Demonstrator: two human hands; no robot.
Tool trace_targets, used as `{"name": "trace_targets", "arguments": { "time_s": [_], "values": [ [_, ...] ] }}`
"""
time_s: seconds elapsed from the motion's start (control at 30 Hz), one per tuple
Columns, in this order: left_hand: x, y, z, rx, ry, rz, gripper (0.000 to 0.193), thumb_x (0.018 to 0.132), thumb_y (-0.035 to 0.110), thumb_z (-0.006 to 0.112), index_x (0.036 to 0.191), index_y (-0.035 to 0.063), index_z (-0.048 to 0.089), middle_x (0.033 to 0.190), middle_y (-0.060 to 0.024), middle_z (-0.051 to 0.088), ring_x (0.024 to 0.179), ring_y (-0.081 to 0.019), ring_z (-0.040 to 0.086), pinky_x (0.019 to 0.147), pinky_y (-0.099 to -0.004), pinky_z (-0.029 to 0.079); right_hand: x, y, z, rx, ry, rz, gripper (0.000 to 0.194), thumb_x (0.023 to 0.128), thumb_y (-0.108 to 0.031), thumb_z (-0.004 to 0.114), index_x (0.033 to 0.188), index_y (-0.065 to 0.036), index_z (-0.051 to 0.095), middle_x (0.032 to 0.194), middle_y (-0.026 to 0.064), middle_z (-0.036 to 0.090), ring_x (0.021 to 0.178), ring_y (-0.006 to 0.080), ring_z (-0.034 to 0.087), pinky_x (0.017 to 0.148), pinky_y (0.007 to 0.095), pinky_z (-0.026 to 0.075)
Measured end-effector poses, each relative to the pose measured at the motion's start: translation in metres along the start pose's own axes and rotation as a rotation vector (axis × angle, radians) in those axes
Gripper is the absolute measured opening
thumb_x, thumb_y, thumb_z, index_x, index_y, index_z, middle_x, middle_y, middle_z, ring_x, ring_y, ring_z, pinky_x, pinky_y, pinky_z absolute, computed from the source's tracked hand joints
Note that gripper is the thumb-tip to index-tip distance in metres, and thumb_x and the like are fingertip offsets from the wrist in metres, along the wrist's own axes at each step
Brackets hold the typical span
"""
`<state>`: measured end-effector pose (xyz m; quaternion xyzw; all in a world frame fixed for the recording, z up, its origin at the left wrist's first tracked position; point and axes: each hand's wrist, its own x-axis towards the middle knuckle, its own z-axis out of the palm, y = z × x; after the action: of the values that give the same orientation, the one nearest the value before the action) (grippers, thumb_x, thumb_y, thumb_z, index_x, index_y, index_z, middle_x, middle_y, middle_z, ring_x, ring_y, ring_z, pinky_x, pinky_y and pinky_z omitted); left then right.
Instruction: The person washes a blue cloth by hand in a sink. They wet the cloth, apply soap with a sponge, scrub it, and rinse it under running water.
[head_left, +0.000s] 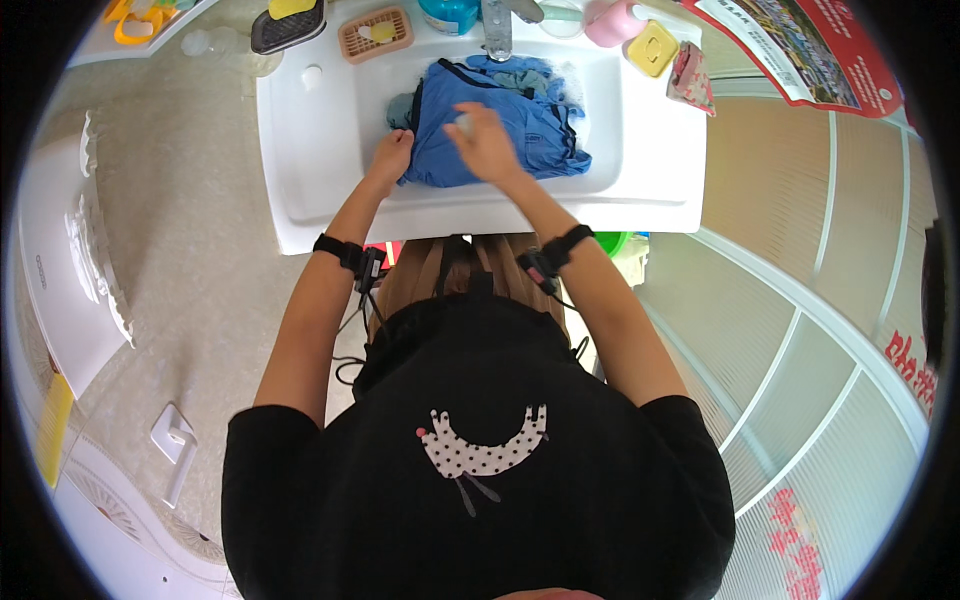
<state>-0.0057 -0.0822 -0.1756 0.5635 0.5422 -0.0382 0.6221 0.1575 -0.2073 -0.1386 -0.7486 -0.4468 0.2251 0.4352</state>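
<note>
A blue cloth garment with black trim (480, 142) lies bunched and wet in the basin of a white sink (300, 180), below the metal faucet (497, 34). At the garment's left edge, my left hand (393, 156) is closed on the cloth. My right hand (487, 146) is over the middle of the garment, fingers curled round a small pale object (465, 124), perhaps a bar of soap. Grey-green cloth (400, 111) shows at the left and within the upper folds. Suds lie along the basin's right side.
Behind the basin stand a soap dish (376, 34), a black dish (289, 28) with a yellow sponge, a blue bottle (450, 15), a pink bottle (616, 24) and a yellow soap box (652, 49). A floral cloth (691, 79) hangs over the right rim. Frosted panels (772, 300) stand at right.
</note>
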Motion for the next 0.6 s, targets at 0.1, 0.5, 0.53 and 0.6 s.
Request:
{"name": "trace_targets", "arguments": {
  "time_s": [0.1, 0.5, 0.53, 0.6],
  "values": [
    [-0.01, 0.006, -0.001, -0.456, -0.024, -0.039, 0.037, 0.103, 0.033, 0.044, 0.119, 0.0024, 0.058, 0.111, -0.0096, 0.063, 0.096, -0.0206, 0.063, 0.087, -0.0321, 0.05, 0.009, -0.024, 0.066, 0.08, -0.02, -0.105, 0.03, 0.095, -0.027, 0.061, 0.12, -0.011, 0.06, 0.114, 0.0163, 0.06, 0.106, 0.036, 0.053, 0.092, 0.0456, 0.043],
    [-0.052, 0.017, -0.021, -0.694, -0.123, -0.159, 0.032, 0.104, 0.025, 0.043, 0.119, -0.0017, 0.055, 0.112, -0.0148, 0.064, 0.097, -0.0242, 0.067, 0.087, -0.0368, 0.057, 0.026, 0.053, 0.025, -0.125, 0.151, 0.314, 0.051, 0.091, -0.007, 0.055, 0.141, -0.007, 0.043, 0.128, 0.0267, 0.045, 0.109, 0.0451, 0.05, 0.094, 0.0475, 0.044],
    [-0.05, 0.015, -0.022, -0.694, -0.142, -0.146, 0.032, 0.104, 0.024, 0.044, 0.119, -0.0021, 0.055, 0.113, -0.0149, 0.064, 0.097, -0.0241, 0.067, 0.087, -0.0369, 0.057, 0.025, 0.05, 0.023, -0.155, 0.102, 0.277, 0.054, 0.09, -0.007, 0.058, 0.141, -0.004, 0.039, 0.128, 0.0282, 0.044, 0.109, 0.0461, 0.05, 0.094, 0.0476, 0.044],
    [-0.045, 0.011, -0.022, -0.708, -0.168, -0.139, 0.032, 0.104, 0.023, 0.044, 0.12, -0.0024, 0.055, 0.113, -0.0149, 0.064, 0.097, -0.0237, 0.067, 0.087, -0.0369, 0.057, 0.019, 0.04, 0.029, -0.199, 0.046, 0.151, 0.064, 0.088, -0.009, 0.064, 0.143, 0.002, 0.032, 0.128, 0.0312, 0.042, 0.109, 0.0482, 0.05, 0.094, 0.0479, 0.044]
  ]
}}
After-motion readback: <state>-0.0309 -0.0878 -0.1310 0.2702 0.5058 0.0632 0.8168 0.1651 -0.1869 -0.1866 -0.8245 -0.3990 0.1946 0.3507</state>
